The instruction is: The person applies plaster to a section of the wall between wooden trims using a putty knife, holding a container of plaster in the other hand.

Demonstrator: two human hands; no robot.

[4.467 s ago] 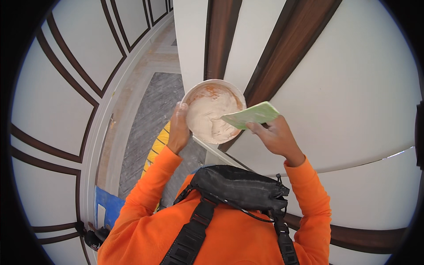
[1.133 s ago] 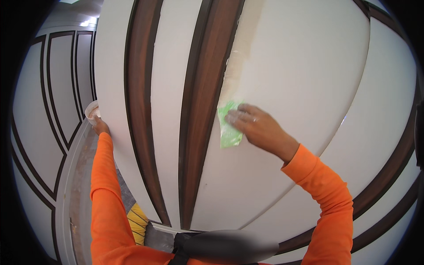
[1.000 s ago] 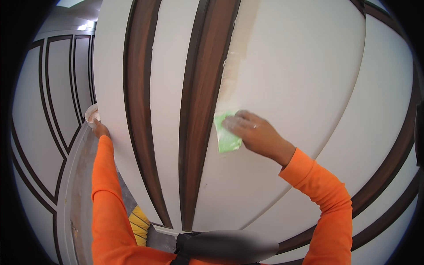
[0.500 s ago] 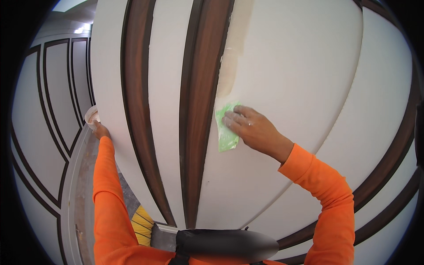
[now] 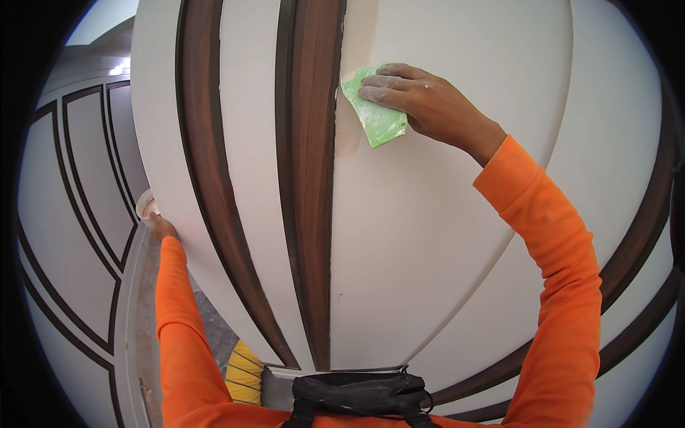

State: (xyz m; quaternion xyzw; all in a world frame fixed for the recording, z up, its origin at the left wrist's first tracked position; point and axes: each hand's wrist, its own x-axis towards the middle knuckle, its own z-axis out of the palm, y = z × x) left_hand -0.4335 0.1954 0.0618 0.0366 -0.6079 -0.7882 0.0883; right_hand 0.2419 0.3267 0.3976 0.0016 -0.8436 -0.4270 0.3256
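My right hand [image 5: 421, 107], dusted with white, presses a pale green flexible spreader [image 5: 382, 132] against the white wall panel [image 5: 449, 235], just right of a dark wooden strip [image 5: 310, 200]. A beige filler streak [image 5: 357, 32] runs along that strip's edge, above and below the spreader. At the far left, beside the panel's edge, my left hand [image 5: 162, 227] grips a white tub [image 5: 145, 201] with pale paste inside; part of the tub and fingers are hard to make out.
A second wooden strip [image 5: 214, 178] runs left of the first. A facing panelled wall [image 5: 85, 200] lines the narrow passage. A yellow ribbed item [image 5: 242, 374] lies on the grey floor [image 5: 214, 317] below. A black bag [image 5: 357, 392] hangs on my chest.
Since half a second ago my right hand and spreader have moved up the panel. Earliest, the spreader was in the tub; now it is on the wall and the tub is held off left.
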